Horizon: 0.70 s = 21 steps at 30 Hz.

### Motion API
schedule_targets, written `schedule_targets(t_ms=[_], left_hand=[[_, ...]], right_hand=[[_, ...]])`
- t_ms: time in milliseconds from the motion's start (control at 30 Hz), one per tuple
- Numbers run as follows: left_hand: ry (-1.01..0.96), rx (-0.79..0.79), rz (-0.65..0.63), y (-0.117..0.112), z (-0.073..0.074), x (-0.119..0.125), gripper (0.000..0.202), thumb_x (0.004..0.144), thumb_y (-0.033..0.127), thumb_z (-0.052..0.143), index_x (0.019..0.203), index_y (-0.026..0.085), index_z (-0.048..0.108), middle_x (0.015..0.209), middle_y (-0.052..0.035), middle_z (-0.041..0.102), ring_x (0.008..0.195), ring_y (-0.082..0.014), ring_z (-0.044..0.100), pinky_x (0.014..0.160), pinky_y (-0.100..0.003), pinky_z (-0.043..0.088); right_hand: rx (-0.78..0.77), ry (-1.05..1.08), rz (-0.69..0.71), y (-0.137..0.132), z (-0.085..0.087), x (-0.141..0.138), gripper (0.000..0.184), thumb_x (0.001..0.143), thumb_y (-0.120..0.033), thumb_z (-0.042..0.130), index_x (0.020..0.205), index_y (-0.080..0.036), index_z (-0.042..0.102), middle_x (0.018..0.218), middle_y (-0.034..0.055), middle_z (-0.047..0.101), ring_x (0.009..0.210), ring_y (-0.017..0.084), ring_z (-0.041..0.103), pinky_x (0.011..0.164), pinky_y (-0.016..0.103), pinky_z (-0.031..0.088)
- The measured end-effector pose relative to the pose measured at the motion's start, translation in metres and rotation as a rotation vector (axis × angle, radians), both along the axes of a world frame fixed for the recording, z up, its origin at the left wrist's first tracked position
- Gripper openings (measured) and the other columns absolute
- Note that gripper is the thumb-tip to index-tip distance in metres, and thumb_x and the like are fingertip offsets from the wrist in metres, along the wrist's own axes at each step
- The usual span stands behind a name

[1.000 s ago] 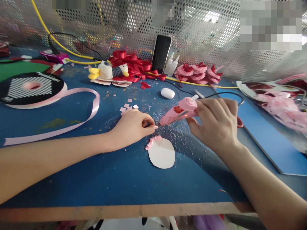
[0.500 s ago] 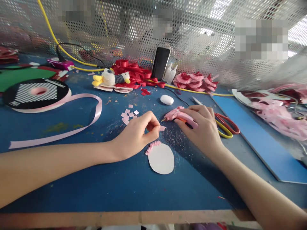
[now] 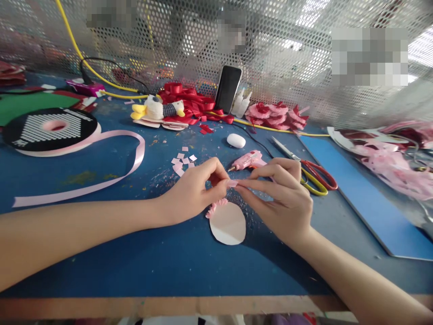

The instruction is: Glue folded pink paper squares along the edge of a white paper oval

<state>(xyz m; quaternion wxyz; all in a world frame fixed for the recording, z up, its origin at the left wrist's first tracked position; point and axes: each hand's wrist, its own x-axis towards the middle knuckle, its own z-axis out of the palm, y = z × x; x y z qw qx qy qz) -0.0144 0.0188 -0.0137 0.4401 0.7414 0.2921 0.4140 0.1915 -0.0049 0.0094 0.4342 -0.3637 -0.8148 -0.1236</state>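
Note:
Between my two hands is a small pink ribbon piece (image 3: 232,183). My left hand (image 3: 199,187) pinches its left end between thumb and forefinger. The fingertips of my right hand (image 3: 280,194) close on its right end. Just below lies a white round disc (image 3: 228,225) with a ruffle of folded pink ribbon (image 3: 215,206) along its upper left edge. Behind my right hand a pink glue gun (image 3: 248,160) rests on the table, its nozzle pointing left and its handle partly hidden by my fingers. Several cut ribbon squares (image 3: 181,162) lie beyond my left hand.
Scissors (image 3: 316,174) with red and yellow handles lie right of my right hand, near a blue board (image 3: 365,194). A ribbon spool (image 3: 50,133) sits at left with its tail (image 3: 101,186) trailing. A phone (image 3: 228,89), red ribbon (image 3: 189,106) and a white oval object (image 3: 236,141) stand behind.
My right hand has left the glue gun on the table and come forward and left to grip the ribbon piece. My left hand keeps its pinch, almost in place.

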Motion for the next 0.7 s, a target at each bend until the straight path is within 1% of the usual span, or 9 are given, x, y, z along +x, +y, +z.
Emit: schedule_targets(t_ms=[200,333,400,533,700], left_hand=[[-0.019,-0.045,-0.034,0.001,0.001,-0.0001,0.014,0.097,0.033,0.061,0.094,0.019,0.059,0.085,0.002,0.063,0.076,-0.0104,0.061,0.066,-0.022,0.048],[-0.076,-0.119,-0.075,0.0017,0.0036,-0.001,0.012,0.098,0.027,0.056,0.104,0.018,0.063,0.097,-0.0012,0.068,0.089,-0.0124,0.065,0.076,-0.023,0.052],[-0.083,-0.123,-0.082,0.0018,0.0042,-0.001,0.013,0.096,0.023,0.058,0.105,0.018,0.066,0.102,-0.0022,0.071,0.093,-0.0131,0.066,0.08,-0.024,0.053],[-0.053,-0.075,-0.021,0.0025,0.004,0.0004,0.014,0.09,0.029,0.07,0.097,0.018,0.075,0.091,-0.0011,0.076,0.083,-0.0131,0.068,0.075,-0.023,0.053],[-0.08,-0.039,0.013,0.0033,0.0044,0.0012,0.014,0.089,0.03,0.073,0.094,0.019,0.078,0.091,-0.0004,0.079,0.083,-0.0123,0.071,0.075,-0.02,0.054]], right_hand=[[-0.006,-0.009,-0.009,-0.0005,0.0011,0.0001,0.012,0.08,-0.017,0.08,0.081,-0.027,0.074,0.08,0.0029,0.069,0.09,0.024,0.059,0.08,0.044,0.048],[-0.021,0.032,0.022,-0.0011,0.0021,0.0036,0.012,0.081,-0.017,0.079,0.085,-0.027,0.074,0.082,0.0025,0.068,0.087,0.021,0.06,0.081,0.043,0.048],[-0.034,0.062,0.048,-0.0017,0.0025,0.0053,0.015,0.081,-0.014,0.079,0.087,-0.026,0.073,0.083,0.0026,0.068,0.087,0.021,0.06,0.082,0.043,0.049],[-0.077,0.095,0.074,-0.0026,0.0024,0.0061,0.016,0.08,-0.012,0.078,0.086,-0.025,0.071,0.082,0.0025,0.067,0.087,0.02,0.06,0.08,0.042,0.049],[-0.086,0.096,0.087,-0.0024,0.002,0.0049,0.016,0.081,-0.012,0.077,0.086,-0.026,0.071,0.081,0.0019,0.067,0.086,0.02,0.06,0.079,0.042,0.05]])
